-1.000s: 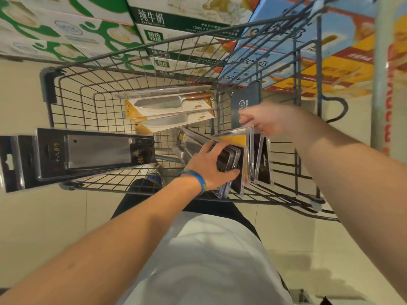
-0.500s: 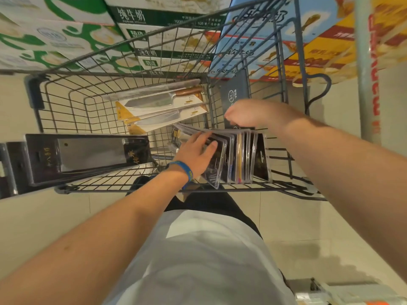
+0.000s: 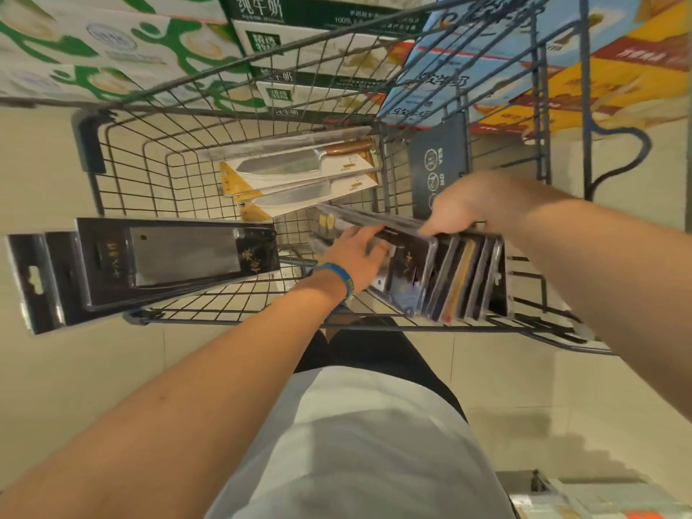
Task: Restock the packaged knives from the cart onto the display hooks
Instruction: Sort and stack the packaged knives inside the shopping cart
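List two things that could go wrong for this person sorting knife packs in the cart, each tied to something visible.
1. The upright packs lean toward the left hand, which rests flat on the front one; if the right hand gripping their tops pulls one out, the row may topple.
2. The black cleaver pack juts out past the cart rim and could be knocked to the floor.

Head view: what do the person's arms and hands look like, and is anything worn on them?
Both forearms are bare, with no sleeves in view. The left hand has a blue wristband at the wrist, with a small yellow-green mark on it. The right hand shows no watch, band or glove. No rings can be made out on either hand.
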Demonstrator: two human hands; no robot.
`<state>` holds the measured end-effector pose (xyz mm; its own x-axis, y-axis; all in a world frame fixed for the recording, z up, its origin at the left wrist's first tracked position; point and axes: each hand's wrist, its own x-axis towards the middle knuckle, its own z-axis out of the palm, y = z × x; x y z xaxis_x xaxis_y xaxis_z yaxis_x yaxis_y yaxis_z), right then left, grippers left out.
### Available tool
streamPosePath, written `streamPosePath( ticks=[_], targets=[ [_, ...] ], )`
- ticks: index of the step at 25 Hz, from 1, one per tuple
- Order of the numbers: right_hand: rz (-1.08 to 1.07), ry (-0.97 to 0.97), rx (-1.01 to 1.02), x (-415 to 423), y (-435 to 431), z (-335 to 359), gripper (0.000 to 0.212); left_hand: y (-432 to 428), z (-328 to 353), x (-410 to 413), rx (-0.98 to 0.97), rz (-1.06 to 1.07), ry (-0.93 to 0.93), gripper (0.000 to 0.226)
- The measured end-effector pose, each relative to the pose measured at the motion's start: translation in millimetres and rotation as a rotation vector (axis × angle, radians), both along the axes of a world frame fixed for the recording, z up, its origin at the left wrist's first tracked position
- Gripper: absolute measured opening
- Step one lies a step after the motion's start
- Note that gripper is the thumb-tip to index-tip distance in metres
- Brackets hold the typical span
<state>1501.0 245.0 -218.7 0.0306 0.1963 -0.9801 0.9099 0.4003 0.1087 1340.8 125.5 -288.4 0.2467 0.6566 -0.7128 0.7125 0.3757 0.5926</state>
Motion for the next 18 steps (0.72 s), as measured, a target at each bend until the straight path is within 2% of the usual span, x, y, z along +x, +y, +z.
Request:
streamPosePath(
  ticks=[2,4,8,13,15,16,18],
  targets=[
    [-0.033,0.038,0.039,-5.5,-6.8,-9.1,0.052,-3.2,-9.4,-2.2,-0.089,0.008,0.011,0.05],
    [-0.189,0.077,0.121,-14.6,-6.8,-21.4,0.048,-5.2,-19.3,-4.7,-0.13,0.077,-0.013,0.048],
    [-0.359,0.098,0.206,-20.0,1.4,-29.4,0.067,-5.7,-25.7,-6.3,-0.071,0.091,-0.029,0.05],
    [-0.23,0.056,0.045,-19.9,-5.1,-12.9,0.061,4.9,-22.8,-4.3,0.036,-0.056,0.032,0.05],
    [-0.233,0.048,-0.043,-25.1,-24.2,-13.2,0.073,7.4,-20.9,1.5,-0.046,0.071,0.02,0.047],
    [-0.251,0.067,-0.035,-27.1,-34.5,-16.5,0.073,6.9,-19.8,4.1,-0.09,0.169,0.009,0.046],
    [-0.309,0.104,0.046,-30.0,-49.2,-25.2,0.057,2.3,-20.7,6.2,-0.128,0.282,-0.008,0.049]
  ],
)
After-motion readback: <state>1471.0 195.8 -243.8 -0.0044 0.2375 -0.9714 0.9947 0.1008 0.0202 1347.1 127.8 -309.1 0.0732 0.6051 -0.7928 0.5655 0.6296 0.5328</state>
